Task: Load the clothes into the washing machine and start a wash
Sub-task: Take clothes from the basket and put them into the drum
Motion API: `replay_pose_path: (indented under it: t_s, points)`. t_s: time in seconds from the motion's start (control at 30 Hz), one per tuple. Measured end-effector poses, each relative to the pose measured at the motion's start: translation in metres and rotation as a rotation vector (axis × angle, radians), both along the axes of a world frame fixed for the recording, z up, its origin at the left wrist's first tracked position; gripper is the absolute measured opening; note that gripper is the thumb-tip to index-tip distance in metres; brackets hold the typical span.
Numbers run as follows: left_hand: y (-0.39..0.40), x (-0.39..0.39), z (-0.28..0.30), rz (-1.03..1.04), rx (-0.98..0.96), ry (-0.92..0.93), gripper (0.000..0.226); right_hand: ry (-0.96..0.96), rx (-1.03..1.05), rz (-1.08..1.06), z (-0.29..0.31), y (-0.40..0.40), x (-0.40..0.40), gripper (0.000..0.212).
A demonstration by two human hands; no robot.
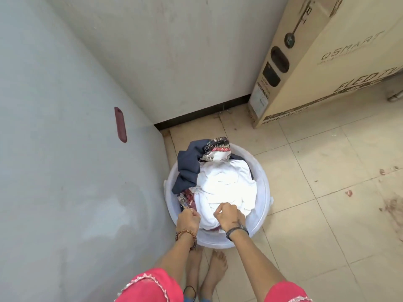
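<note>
The head view looked down on a person standing barefoot over a round white tub (pixel 262 182) heaped with clothes (pixel 226 184). Far to the left of both hands rose a pale grey wall (pixel 54 149), with a dark red oblong fitting (pixel 120 124) fixed to it above and left of the grip. The left hand (pixel 188 220), with a beaded bracelet (pixel 185 234) at its wrist, had its fingers curled at the near left edge of the heap, pinching a patterned piece of cloth (pixel 184 201) there. Just beyond that hand a dark blue garment (pixel 188 171) hung over the tub's left rim. The right hand (pixel 226 216), wearing a dark wristband (pixel 237 229), was closed with its fingers bunched on the white garment (pixel 229 188) that topped the pile, right beside the left hand. At the far side of the tub, well beyond both hands, lay a patterned cloth with a red band (pixel 218 148). Up and to the right of the grip a tall cardboard box (pixel 316 73) stood on the beige tiled floor (pixel 316 192) against the back wall. The tub stood close against the left wall. No washing machine appeared in view.
</note>
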State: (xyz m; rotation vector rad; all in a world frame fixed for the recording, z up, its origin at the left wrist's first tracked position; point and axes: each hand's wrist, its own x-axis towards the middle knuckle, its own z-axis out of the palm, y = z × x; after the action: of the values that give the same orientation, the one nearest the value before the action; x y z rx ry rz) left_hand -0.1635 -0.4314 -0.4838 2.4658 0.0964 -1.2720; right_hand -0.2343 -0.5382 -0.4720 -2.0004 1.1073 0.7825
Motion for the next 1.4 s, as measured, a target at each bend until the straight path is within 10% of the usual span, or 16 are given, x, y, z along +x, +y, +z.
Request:
replay_pose_path:
  t_s: [0.3,0.47,0.73,0.97,1.4]
  points:
    - [0.011,-0.012,-0.057,0.083,-0.051,0.027,0.022,0.061,0.051,0.089,-0.068,0.018,-0.005,0.031]
    - [0.018,-0.01,-0.041,0.197,-0.131,0.054,0.023,-0.271,0.123,-0.258,-0.04,0.016,-0.018,0.018]
    - [0.002,-0.013,0.049,0.157,-0.283,-0.001,0.022,-0.544,0.237,-0.34,0.094,-0.021,-0.017,0.012]
    - [-0.02,-0.02,0.161,-0.048,-0.464,-0.138,0.072,-0.614,0.19,-0.139,0.246,-0.042,-0.006,0.01]
    - [-0.02,0.01,0.342,-0.171,-0.439,-0.537,0.013,-1.031,0.181,-0.154,0.491,-0.061,0.008,0.029]
